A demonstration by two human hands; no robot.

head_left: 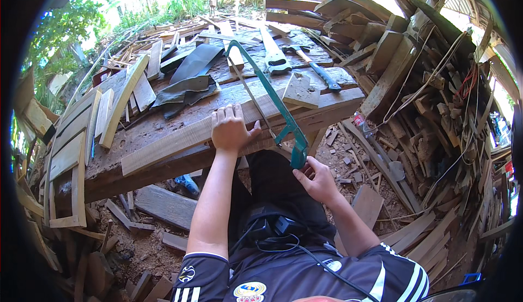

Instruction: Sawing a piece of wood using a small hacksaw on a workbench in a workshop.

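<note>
A long wooden board (169, 145) lies along the near edge of a thick timber bench. My left hand (231, 127) holds it down, fingers bent over its far edge and thumb out to the right. In my right hand (316, 180) is the handle end of a green-framed hacksaw (271, 92); part of the grip is hidden. The saw slants away to the far left, its blade crossing the board just right of my left thumb. A small wood offcut (300, 91) rests near the board's right end.
A handsaw (274, 54) and a blue-handled hammer (320, 73) lie farther back on the bench (348, 78). Dark sheet scraps (185, 92) and wooden strips (125, 101) cover its left. Stacked timber (381, 51) rises at right. Offcuts and sawdust litter the ground.
</note>
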